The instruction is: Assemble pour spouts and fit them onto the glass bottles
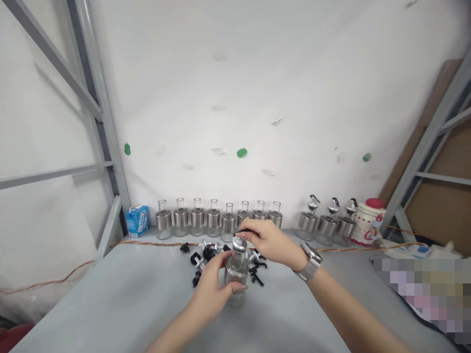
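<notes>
A glass bottle [236, 277] with a brushed-metal sleeve stands upright on the grey table, with a silver pourer cap [239, 243] in its neck. My left hand [213, 284] is wrapped around the bottle's body, thumb in front. Above the cap, my right hand [263, 238] pinches a small black spout piece [243, 231]; the fingers partly hide it. Loose black and silver pourer parts [208, 253] lie just behind the bottle. A few black spout pieces [257, 278] are to its right.
Several bottles without caps [197, 218] line the wall. Three bottles with pourers [327, 226] stand at the back right beside a white jug with a red lid [369, 220]. A blue carton [137, 221] is at the back left. Twisted wire [147, 242] runs along the table's back.
</notes>
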Demonstrator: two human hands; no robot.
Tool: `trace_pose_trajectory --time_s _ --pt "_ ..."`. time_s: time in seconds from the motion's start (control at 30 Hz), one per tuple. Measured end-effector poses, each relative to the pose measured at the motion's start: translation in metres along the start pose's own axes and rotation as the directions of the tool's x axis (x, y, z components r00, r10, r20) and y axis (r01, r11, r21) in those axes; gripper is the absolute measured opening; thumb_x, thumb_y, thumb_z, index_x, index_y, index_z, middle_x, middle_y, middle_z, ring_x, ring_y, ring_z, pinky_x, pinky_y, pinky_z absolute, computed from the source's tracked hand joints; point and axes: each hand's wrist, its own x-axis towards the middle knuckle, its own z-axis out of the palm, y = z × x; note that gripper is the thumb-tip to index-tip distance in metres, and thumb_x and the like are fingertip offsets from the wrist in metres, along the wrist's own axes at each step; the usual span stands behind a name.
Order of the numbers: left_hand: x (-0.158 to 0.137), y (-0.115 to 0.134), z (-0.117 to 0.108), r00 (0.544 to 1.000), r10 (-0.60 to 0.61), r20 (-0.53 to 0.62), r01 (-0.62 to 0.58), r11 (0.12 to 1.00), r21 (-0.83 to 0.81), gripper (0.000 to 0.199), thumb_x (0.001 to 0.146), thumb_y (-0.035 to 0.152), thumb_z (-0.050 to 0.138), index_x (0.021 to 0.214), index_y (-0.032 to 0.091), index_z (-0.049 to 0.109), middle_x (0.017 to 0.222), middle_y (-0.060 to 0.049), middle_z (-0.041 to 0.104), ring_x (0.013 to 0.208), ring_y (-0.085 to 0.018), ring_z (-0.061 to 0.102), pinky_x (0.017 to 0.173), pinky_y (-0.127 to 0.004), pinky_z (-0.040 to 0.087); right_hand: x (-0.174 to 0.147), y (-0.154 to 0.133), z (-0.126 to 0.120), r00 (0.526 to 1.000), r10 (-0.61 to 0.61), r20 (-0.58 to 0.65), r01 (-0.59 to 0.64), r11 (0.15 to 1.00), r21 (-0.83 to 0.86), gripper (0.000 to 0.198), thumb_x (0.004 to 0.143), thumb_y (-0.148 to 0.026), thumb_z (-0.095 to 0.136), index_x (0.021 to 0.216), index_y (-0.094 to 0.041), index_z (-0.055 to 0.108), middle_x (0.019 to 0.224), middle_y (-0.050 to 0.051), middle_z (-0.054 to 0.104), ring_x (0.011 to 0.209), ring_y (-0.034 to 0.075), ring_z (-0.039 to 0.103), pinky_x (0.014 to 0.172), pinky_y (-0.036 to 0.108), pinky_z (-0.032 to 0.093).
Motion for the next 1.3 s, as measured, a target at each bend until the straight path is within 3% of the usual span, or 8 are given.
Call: trace_pose_trajectory --time_s 0.17,0.37,0.63,0.8,1.0,1.1,1.17,1.3 --pt "-0.001 0.0 0.002 1.0 0.01 0.002 -0.01 1.0 0.022 0.057 0.055 0.019 0.068 0.109 0.019 0.049 0.109 -0.008 0.054 0.103 -0.024 0.047 0.091 -0.037 0.032 0.001 -0.005 -0.002 0.995 -0.042 0.089 0.047 0.998 -0.052 0.019 0.078 -0.012 0.04 0.061 -0.018 0.042 0.058 -0.004 0.044 0.055 0.009 0.041 0.052 0.019 0.029" --pt "-0.001 -0.003 0.003 0.999 0.046 0.01 -0.046 0.998 0.037 0.051 0.059 0.017 0.064 0.109 0.019 0.049 0.109 -0.009 0.054 0.104 -0.026 0.045 0.091 -0.041 0.03 -0.007 -0.006 0.003 1.0 0.001 0.007 -0.001 0.999 -0.038 0.02 0.078 -0.01 0.039 0.059 -0.018 0.038 0.056 -0.004 0.04 0.053 0.009 0.039 0.051 0.019 0.029" --pt "0.002 -0.002 0.001 0.998 0.057 0.035 -0.059 0.997 0.055 0.053 0.059 0.014 0.061 0.11 0.019 0.049 0.107 -0.008 0.056 0.102 -0.024 0.048 0.091 -0.038 0.033 -0.01 -0.009 0.008 0.996 0.071 0.047 -0.066 0.993 -0.103 0.019 0.077 -0.011 0.039 0.06 -0.018 0.038 0.056 -0.003 0.045 0.053 0.009 0.042 0.048 0.02 0.026" --pt "0.004 0.003 -0.005 0.992 0.026 0.123 -0.023 0.999 -0.025 0.055 0.06 0.012 0.06 0.112 0.021 0.046 0.115 -0.006 0.052 0.107 -0.022 0.046 0.092 -0.034 0.033 -0.019 -0.004 0.007 0.989 0.15 0.013 -0.147 0.982 -0.118 0.015 0.085 -0.028 0.037 0.078 -0.019 0.048 0.062 -0.001 0.052 0.058 0.013 0.047 0.052 0.023 0.03" --pt "-0.003 0.002 0.004 0.989 0.134 -0.059 -0.109 0.945 0.31 0.054 0.062 0.04 0.063 0.109 0.019 0.047 0.105 -0.008 0.055 0.106 -0.028 0.044 0.096 -0.046 0.023 -0.041 0.005 0.018 0.954 0.209 -0.216 -0.177 0.971 0.158 0.032 0.083 -0.035 0.041 0.113 -0.022 0.042 0.104 0.007 0.05 0.093 0.017 0.048 0.081 0.032 0.038" --pt "-0.01 -0.001 0.012 0.978 0.191 -0.089 -0.132 0.884 0.448 0.058 0.066 0.045 0.057 0.116 0.018 0.042 0.111 -0.01 0.05 0.111 -0.029 0.039 0.097 -0.049 0.021 -0.051 0.002 0.039 0.951 0.255 -0.174 -0.214 0.951 0.224 0.038 0.079 -0.036 0.048 0.114 -0.022 0.042 0.11 0.008 0.048 0.1 0.019 0.046 0.085 0.035 0.038" --pt "-0.014 -0.004 0.015 0.981 0.191 -0.035 -0.157 0.883 0.443 0.063 0.07 0.04 0.055 0.125 0.019 0.032 0.123 -0.011 0.042 0.116 -0.028 0.034 0.096 -0.047 0.025 -0.055 0.0 0.053 0.95 0.262 -0.167 -0.228 0.953 0.202 0.043 0.076 -0.036 0.053 0.114 -0.021 0.041 0.111 0.008 0.048 0.102 0.021 0.045 0.085 0.036 0.039" --pt "-0.017 -0.009 0.018 0.971 0.224 0.082 -0.238 0.874 0.424 0.061 0.071 0.027 0.053 0.127 0.02 0.027 0.129 -0.01 0.038 0.118 -0.025 0.034 0.096 -0.043 0.028 -0.057 -0.005 0.068 0.911 0.194 -0.363 -0.236 0.969 -0.075 0.043 0.077 -0.036 0.051 0.114 -0.017 0.041 0.105 0.012 0.052 0.096 0.025 0.047 0.081 0.039 0.038"
